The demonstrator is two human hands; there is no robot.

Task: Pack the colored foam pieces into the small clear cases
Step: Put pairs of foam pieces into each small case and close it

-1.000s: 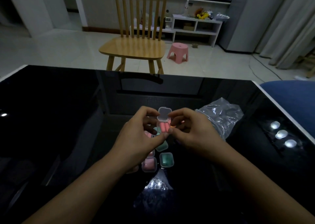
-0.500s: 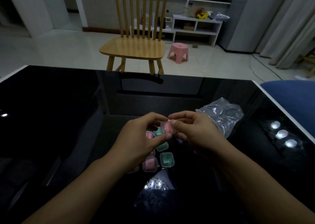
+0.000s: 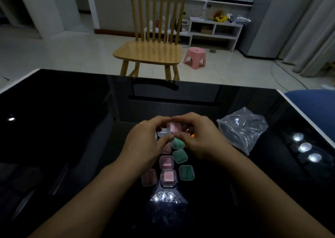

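Case (image 3: 174, 128) of pink foam sits pinched between both your hands, left (image 3: 145, 143) and right (image 3: 200, 138); squeeze its lid evenly until it snaps, I'd say.

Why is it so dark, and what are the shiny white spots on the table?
Head view: the room is dim, so the black table looks almost like a mirror; the white spots are glare from lamps reflected in it, and another bright patch glares below the filled cases.
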